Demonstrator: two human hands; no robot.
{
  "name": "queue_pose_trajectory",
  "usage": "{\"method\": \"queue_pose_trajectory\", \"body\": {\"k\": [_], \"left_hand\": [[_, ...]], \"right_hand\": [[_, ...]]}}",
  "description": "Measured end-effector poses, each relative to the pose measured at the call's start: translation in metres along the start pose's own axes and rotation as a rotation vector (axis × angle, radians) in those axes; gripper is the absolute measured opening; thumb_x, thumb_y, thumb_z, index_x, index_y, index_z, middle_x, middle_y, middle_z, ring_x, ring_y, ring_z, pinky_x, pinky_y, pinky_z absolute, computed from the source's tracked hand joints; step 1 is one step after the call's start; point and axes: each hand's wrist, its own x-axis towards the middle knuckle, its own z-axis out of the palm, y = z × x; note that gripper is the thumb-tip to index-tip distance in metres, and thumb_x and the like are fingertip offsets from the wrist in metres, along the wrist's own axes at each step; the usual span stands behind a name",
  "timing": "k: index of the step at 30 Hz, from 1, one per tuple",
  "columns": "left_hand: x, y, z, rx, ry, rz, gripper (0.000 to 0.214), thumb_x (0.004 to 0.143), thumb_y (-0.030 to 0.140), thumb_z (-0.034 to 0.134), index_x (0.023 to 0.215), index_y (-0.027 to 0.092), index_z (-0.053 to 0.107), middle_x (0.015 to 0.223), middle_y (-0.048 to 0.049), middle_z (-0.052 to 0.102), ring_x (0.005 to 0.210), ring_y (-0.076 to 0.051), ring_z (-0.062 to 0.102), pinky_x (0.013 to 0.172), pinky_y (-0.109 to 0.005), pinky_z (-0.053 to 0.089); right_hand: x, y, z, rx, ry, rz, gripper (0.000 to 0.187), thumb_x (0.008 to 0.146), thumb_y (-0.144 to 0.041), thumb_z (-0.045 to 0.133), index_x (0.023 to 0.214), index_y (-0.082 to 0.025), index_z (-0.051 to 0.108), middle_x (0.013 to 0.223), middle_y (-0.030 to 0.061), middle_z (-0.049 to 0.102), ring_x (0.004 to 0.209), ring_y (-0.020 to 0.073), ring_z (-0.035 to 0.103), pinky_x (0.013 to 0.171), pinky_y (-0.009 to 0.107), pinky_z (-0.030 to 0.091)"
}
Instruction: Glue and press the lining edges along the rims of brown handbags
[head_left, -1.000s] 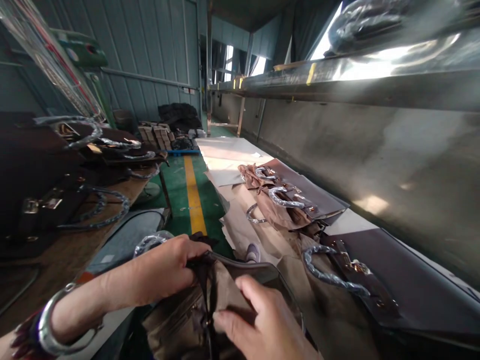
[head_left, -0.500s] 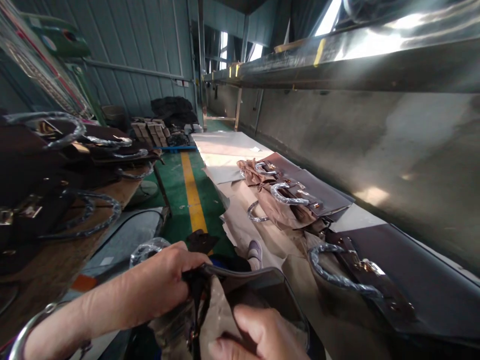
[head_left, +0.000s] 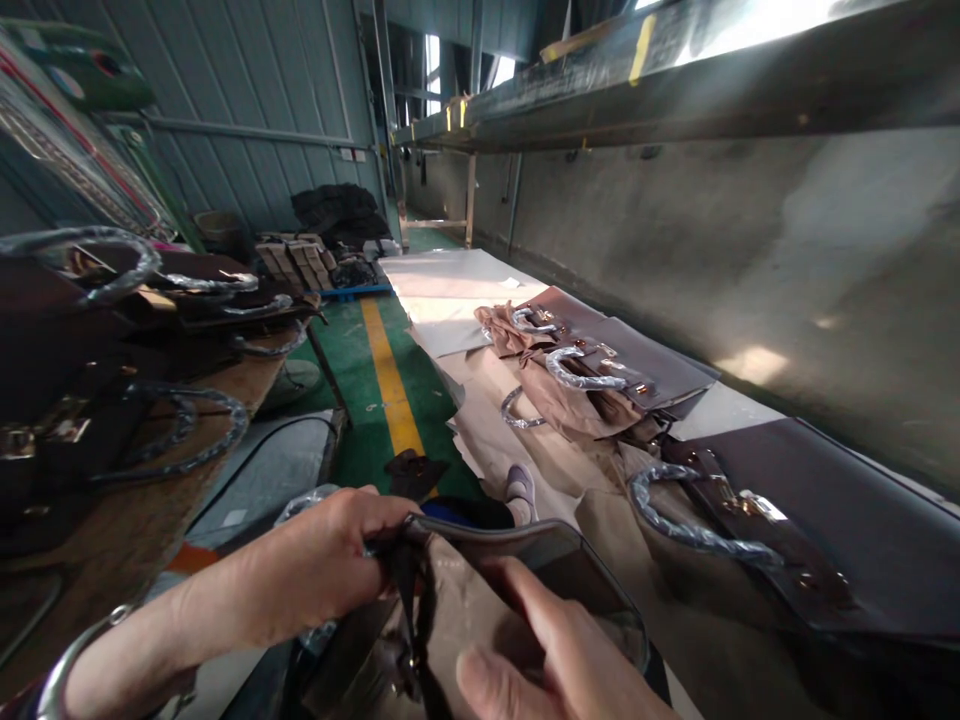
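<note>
My left hand (head_left: pixel 360 550) is closed on the upper rim of a dark handbag (head_left: pixel 600 570), which stands tilted at my lap with its mouth open. A dark strap with a small metal fitting hangs beside my fingers. Crumpled brown packing paper (head_left: pixel 457 610) fills the near part of the opening. My right hand (head_left: pixel 562 630) is at the bag's mouth, the paper between its thumb and fingers. Its fingertips are partly hidden behind the paper. The bag's lower part is out of sight.
Several dark bags with plastic-wrapped handles (head_left: pixel 697 520) lie on paper sheets (head_left: pixel 442 290) along the right wall. More bags (head_left: pixel 45 430) crowd a wooden table (head_left: pixel 82 570) at left. A raised ledge (head_left: pixel 675 110) runs above the right side; a yellow line (head_left: pixel 390 370) marks the green floor.
My right hand has moved up and slightly right, farther into the bag's mouth with the paper. The left hand keeps its hold on the rim. The view has tilted slightly.
</note>
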Motion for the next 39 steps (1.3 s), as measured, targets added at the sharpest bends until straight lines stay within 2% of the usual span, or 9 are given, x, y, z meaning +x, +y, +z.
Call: {"method": "queue_pose_trajectory", "body": {"k": [3, 6, 10, 13, 19, 23, 26, 33, 39], "left_hand": [[0.002, -0.004, 0.003, -0.045, -0.011, 0.003, 0.028, 0.068, 0.008, 0.05, 0.088, 0.018, 0.068, 0.081, 0.0038, 0.069, 0.079, -0.013, 0.062, 0.064, -0.014, 0.044], [0.005, -0.017, 0.01, -0.117, -0.022, 0.047, 0.027, 0.068, 0.006, 0.049, 0.083, 0.018, 0.067, 0.077, 0.0051, 0.068, 0.076, -0.012, 0.062, 0.063, -0.014, 0.044], [0.005, -0.028, 0.015, -0.151, -0.061, 0.085, 0.026, 0.072, 0.01, 0.054, 0.092, 0.021, 0.067, 0.086, 0.005, 0.069, 0.082, -0.013, 0.062, 0.069, -0.016, 0.045], [0.004, -0.029, 0.016, -0.139, -0.08, 0.102, 0.025, 0.077, 0.018, 0.056, 0.1, 0.022, 0.067, 0.089, 0.004, 0.069, 0.081, -0.012, 0.061, 0.071, -0.015, 0.045], [0.003, -0.027, 0.019, -0.129, -0.01, 0.154, 0.016, 0.079, 0.019, 0.051, 0.08, 0.015, 0.066, 0.075, 0.0013, 0.066, 0.071, -0.011, 0.058, 0.064, -0.016, 0.044], [-0.001, -0.026, 0.025, -0.05, 0.058, 0.148, 0.027, 0.086, 0.033, 0.045, 0.09, 0.015, 0.065, 0.084, -0.0029, 0.068, 0.078, -0.015, 0.06, 0.066, -0.019, 0.045], [-0.002, -0.03, 0.03, -0.035, 0.106, 0.172, 0.028, 0.088, 0.035, 0.045, 0.102, 0.018, 0.062, 0.095, -0.0028, 0.068, 0.086, -0.015, 0.061, 0.073, -0.019, 0.046], [-0.002, -0.039, 0.035, -0.06, 0.162, 0.173, 0.026, 0.088, 0.033, 0.045, 0.089, 0.016, 0.065, 0.086, -0.0031, 0.067, 0.078, -0.013, 0.06, 0.069, -0.017, 0.045], [-0.008, -0.04, 0.034, -0.01, 0.24, 0.158, 0.025, 0.087, 0.033, 0.046, 0.083, 0.015, 0.064, 0.072, -0.0004, 0.063, 0.067, -0.011, 0.056, 0.06, -0.015, 0.043]], "right_hand": [[0.008, -0.025, -0.013, -0.048, 0.003, -0.062, 0.028, 0.088, -0.04, 0.045, 0.078, -0.021, 0.063, 0.08, 0.005, 0.067, 0.077, 0.0203, 0.062, 0.064, 0.026, 0.045], [0.017, -0.037, -0.016, -0.12, 0.03, -0.059, 0.027, 0.086, -0.036, 0.049, 0.065, -0.02, 0.053, 0.067, 0.0008, 0.061, 0.063, 0.0151, 0.056, 0.054, 0.022, 0.037], [0.02, -0.029, -0.008, -0.202, 0.1, -0.048, 0.028, 0.089, -0.03, 0.047, 0.063, -0.02, 0.05, 0.053, -0.0034, 0.054, 0.048, 0.0105, 0.049, 0.047, 0.022, 0.027], [0.022, -0.021, -0.003, -0.281, 0.162, -0.049, 0.028, 0.088, -0.03, 0.049, 0.062, -0.02, 0.051, 0.05, -0.0033, 0.056, 0.045, 0.0109, 0.051, 0.047, 0.023, 0.024], [0.023, -0.02, 0.001, -0.356, 0.24, -0.024, 0.026, 0.086, -0.03, 0.055, 0.062, -0.02, 0.055, 0.054, -0.0009, 0.061, 0.051, 0.0137, 0.058, 0.05, 0.024, 0.026], [0.02, -0.022, 0.003, -0.313, 0.212, 0.018, 0.027, 0.086, -0.03, 0.053, 0.062, -0.019, 0.055, 0.054, -0.0016, 0.06, 0.05, 0.0119, 0.055, 0.05, 0.025, 0.025], [0.02, -0.022, 0.004, -0.262, 0.189, 0.045, 0.026, 0.085, -0.028, 0.054, 0.061, -0.02, 0.056, 0.052, -0.0031, 0.056, 0.046, 0.0097, 0.049, 0.048, 0.025, 0.023], [0.022, -0.023, 0.007, -0.11, 0.093, 0.104, 0.025, 0.087, -0.031, 0.052, 0.066, -0.02, 0.056, 0.056, -0.004, 0.056, 0.051, 0.0095, 0.048, 0.051, 0.023, 0.026], [0.021, -0.027, 0.007, -0.077, 0.09, 0.012, 0.028, 0.09, -0.026, 0.046, 0.062, -0.019, 0.048, 0.056, -0.0048, 0.05, 0.051, 0.0084, 0.044, 0.051, 0.023, 0.026]]}}
